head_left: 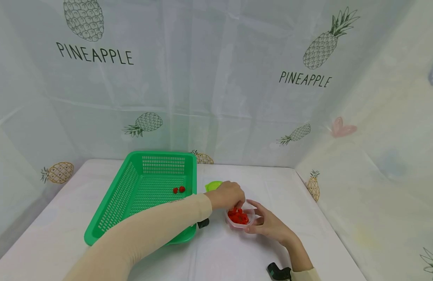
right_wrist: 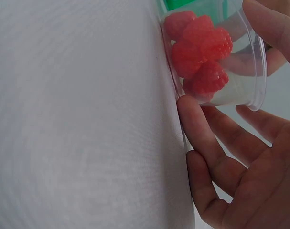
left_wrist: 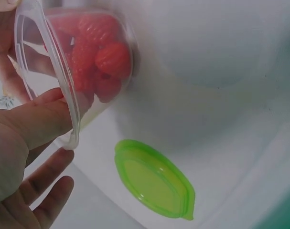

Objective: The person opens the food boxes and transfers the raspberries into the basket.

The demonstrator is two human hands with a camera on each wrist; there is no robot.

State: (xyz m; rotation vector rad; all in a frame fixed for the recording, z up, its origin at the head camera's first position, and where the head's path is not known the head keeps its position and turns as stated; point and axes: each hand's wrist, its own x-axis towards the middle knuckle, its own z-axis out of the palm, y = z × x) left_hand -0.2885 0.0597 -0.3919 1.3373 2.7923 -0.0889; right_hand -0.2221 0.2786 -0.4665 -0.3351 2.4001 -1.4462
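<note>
A clear plastic tub (right_wrist: 238, 90) holds bumpy raspberries (right_wrist: 199, 45)

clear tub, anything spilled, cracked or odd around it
Nothing stands out: no spill or crack shows. The clear tub stands on the table, held by the right hand, red berries inside; two more berries lie in the green basket. The lime-green lid lies on the table nearby, apparently undamaged.

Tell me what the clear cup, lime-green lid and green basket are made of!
Clear cup: probably thin, glossy plastic; red raspberries show through its wall. Lime-green lid: likely smooth plastic, with shiny glints. Green basket: seems moulded plastic, maybe softly shiny, with slotted walls.
</note>
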